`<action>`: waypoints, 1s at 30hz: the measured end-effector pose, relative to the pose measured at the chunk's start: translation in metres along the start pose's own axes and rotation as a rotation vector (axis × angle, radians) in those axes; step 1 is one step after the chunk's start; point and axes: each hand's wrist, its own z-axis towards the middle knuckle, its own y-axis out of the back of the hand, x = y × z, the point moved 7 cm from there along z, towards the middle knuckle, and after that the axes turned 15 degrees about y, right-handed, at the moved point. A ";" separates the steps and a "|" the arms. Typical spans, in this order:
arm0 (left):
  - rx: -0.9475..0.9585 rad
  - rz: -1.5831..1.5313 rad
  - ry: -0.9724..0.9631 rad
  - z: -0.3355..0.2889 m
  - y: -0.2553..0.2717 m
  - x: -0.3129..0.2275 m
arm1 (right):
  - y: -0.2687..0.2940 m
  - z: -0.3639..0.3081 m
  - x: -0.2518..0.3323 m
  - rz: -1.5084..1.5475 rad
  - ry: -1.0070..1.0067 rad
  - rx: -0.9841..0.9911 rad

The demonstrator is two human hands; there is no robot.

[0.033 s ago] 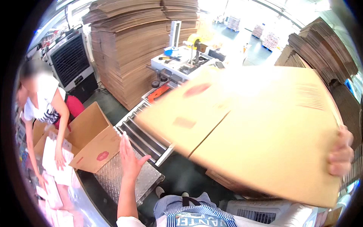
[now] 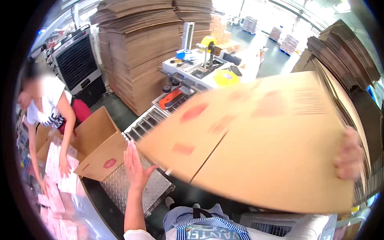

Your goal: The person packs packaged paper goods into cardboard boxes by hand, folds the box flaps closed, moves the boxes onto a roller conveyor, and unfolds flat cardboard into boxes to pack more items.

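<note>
The head view shows a flattened box [image 2: 256,148] held up in front of the person, slanting across the middle and right of the scene, its printed face showing and somewhat blurred. The right hand [image 2: 349,154] grips its right edge, fingers curled over the face; the thumb is hidden. The left hand [image 2: 135,170] is raised near the box's left corner, fingers straight and close together, thumb spread toward the lower edge; whether it touches the cardboard I cannot tell.

Behind that corner lies a roller conveyor [image 2: 145,122], leading to a machine with a yellow tape roll [image 2: 226,78] partly behind the flattened box. Beyond the left hand stands a box with its top open [image 2: 105,160], a flap overlapping a ridged metal plate [image 2: 120,189] in this view. At the far left, a co-worker [image 2: 50,106] leans over pink-and-white packs [image 2: 58,164], both hands on or just above them. A tall stack of flat cardboard [image 2: 140,56] stands at the back, beside an air cooler [image 2: 76,60]; another cardboard pile [image 2: 340,56] rises at the right.
</note>
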 end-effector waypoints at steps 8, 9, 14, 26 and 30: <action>-0.055 0.465 0.333 -0.105 0.115 0.134 | -0.186 -0.314 -0.063 0.000 -1.211 0.236; -0.019 0.512 0.384 -0.107 0.123 0.140 | -0.218 -0.316 -0.061 -0.257 -1.024 0.458; 0.024 0.725 0.348 -0.117 0.127 0.175 | -0.423 -0.288 0.035 0.084 -0.414 0.917; -0.030 0.444 0.151 -0.151 0.142 0.159 | -0.462 -0.280 -0.003 0.452 -0.601 1.034; 0.018 0.359 0.086 -0.151 0.139 0.162 | -0.445 -0.294 -0.024 0.217 -0.706 1.151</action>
